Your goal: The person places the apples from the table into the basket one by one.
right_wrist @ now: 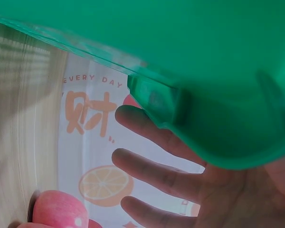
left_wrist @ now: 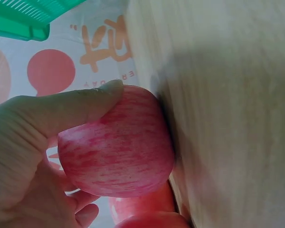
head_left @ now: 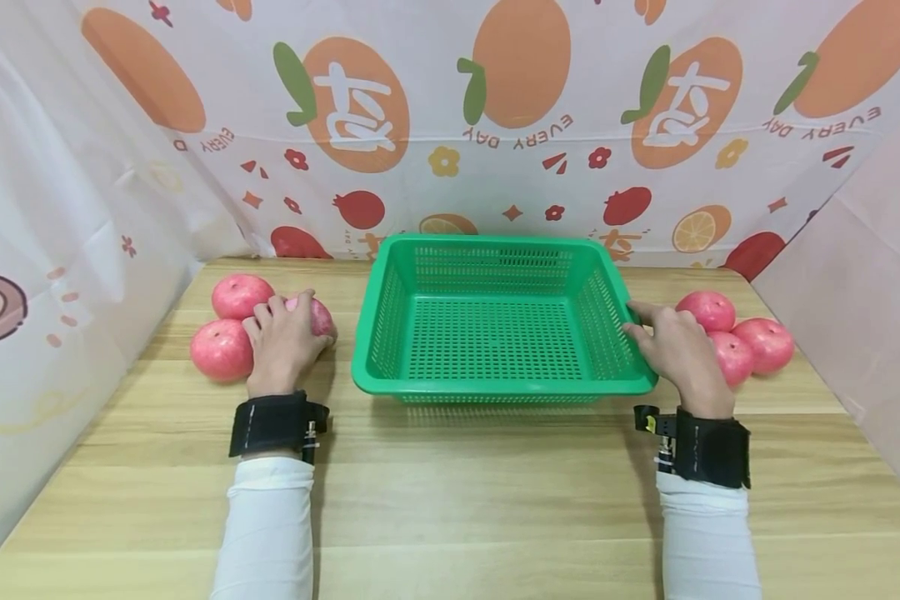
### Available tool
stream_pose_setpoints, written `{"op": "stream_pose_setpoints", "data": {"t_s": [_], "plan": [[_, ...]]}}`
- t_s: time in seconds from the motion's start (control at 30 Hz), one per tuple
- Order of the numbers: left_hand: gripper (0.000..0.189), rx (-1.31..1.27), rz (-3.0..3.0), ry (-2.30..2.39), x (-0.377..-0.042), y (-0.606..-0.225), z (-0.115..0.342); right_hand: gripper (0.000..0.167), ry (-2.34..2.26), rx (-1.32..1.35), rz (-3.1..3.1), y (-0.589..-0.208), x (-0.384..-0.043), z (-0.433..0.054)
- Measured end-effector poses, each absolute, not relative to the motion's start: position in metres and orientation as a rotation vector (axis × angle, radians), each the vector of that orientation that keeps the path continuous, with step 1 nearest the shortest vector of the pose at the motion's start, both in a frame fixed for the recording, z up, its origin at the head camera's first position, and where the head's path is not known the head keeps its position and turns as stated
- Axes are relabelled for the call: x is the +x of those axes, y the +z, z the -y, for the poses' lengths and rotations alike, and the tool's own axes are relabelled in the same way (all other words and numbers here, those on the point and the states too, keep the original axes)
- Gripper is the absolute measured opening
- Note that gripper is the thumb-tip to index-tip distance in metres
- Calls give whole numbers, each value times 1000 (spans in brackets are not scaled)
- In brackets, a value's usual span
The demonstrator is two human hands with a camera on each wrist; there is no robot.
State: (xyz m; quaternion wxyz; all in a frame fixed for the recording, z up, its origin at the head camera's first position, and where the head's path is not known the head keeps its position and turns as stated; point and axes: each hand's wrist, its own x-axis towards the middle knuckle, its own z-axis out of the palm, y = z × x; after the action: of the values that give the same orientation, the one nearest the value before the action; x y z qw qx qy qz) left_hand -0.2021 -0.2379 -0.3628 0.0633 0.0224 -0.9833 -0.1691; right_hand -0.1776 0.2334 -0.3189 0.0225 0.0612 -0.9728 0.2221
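My left hand [head_left: 279, 343] grips a pinkish-red apple [left_wrist: 118, 147], thumb along its near side and the other fingers partly hidden behind it. In the left wrist view this apple sits right at the tabletop. Beside that hand lie two more red apples, one farther back [head_left: 242, 296] and one nearer [head_left: 222, 350]. A green plastic basket [head_left: 495, 387] with perforated sides stands mid-table with nothing in it. At its right rim, my right hand [head_left: 678, 354] holds the edge; in the right wrist view several fingers [right_wrist: 154, 173] stretch out below the rim, while the thumb is hidden.
Three red apples [head_left: 765, 344] cluster to the right of my right hand, close beside it. Behind the wooden table [head_left: 487, 492] hangs a white curtain [head_left: 435, 83] printed with fruit, and similar cloth closes off both sides.
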Motion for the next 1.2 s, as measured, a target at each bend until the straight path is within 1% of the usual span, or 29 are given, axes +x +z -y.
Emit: {"op": "stream_pose_setpoints", "data": {"t_s": [0.23,0.53,0.7,0.9,1.0,1.2], "plan": [[77,87,2985,-559,-204,-366,239,50,695,190,3016,-319,-178,-234],[76,55,2905,-518,-202,-368,239,52,712,205,3005,-318,-179,-234],[75,38,2851,-512,-202,-356,239,52,719,178,3021,-319,-179,-235],[78,87,2812,-542,-198,-339,235,53,734,183,3018,-321,-179,-233],[79,62,2772,-529,-198,-331,232,52,722,176,3017,-321,-179,-233],[75,17,2690,-494,-198,-315,221,52,728,181,3003,-320,-178,-236]]}}
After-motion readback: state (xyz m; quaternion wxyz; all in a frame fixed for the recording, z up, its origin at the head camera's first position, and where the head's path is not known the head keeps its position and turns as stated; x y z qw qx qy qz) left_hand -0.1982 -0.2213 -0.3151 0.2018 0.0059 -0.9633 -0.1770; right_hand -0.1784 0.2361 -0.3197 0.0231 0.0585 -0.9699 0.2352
